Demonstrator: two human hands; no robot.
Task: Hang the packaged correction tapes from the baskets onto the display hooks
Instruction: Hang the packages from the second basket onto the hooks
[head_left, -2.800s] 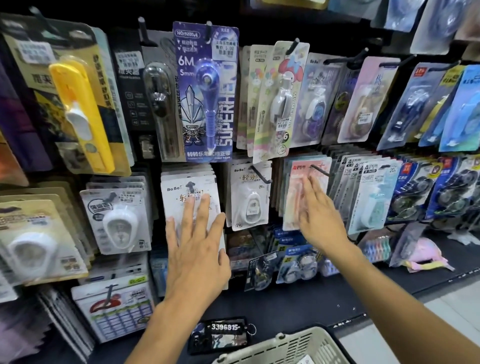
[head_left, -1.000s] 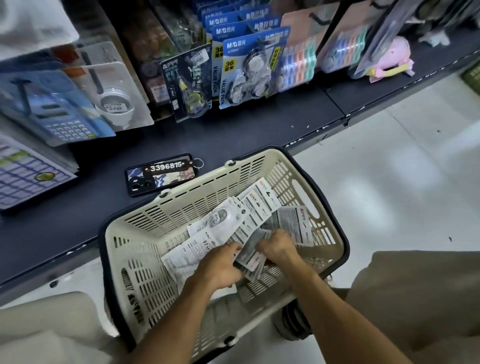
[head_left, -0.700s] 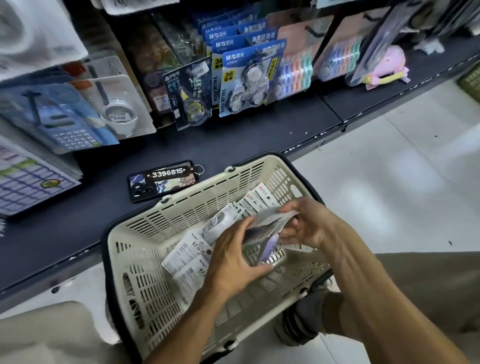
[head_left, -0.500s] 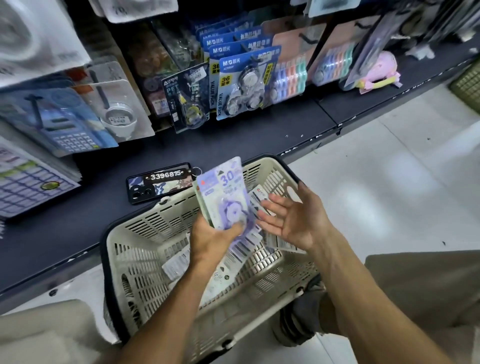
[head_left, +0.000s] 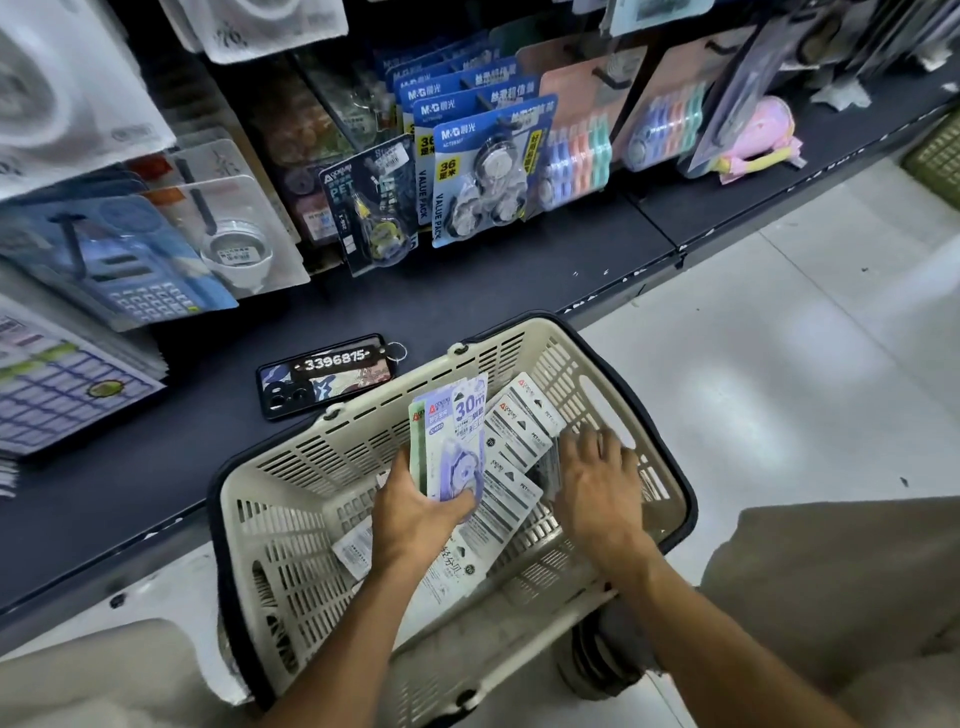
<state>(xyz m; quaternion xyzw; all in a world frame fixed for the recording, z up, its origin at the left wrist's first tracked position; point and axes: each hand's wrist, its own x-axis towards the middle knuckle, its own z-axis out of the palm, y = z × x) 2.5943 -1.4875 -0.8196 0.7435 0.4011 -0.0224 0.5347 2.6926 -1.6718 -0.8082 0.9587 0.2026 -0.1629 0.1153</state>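
Both forearms reach forward and down from the bottom edge into a cream plastic basket that stands on the pale floor against the edge of a dark shelf. The left hand has its fingers curled round the lower end of a small upright stack of packaged correction tapes, the front card purple and marked "30m", with a green card behind it. The right hand lies palm down with fingers spread and fairly straight, resting on loose white-backed packages in the basket's right half; it grips nothing. More packages lie flat under the left wrist. Beyond the basket a phone with a numbered key tag lies on the shelf. Farther back, blue value packs hang on the display hooks.
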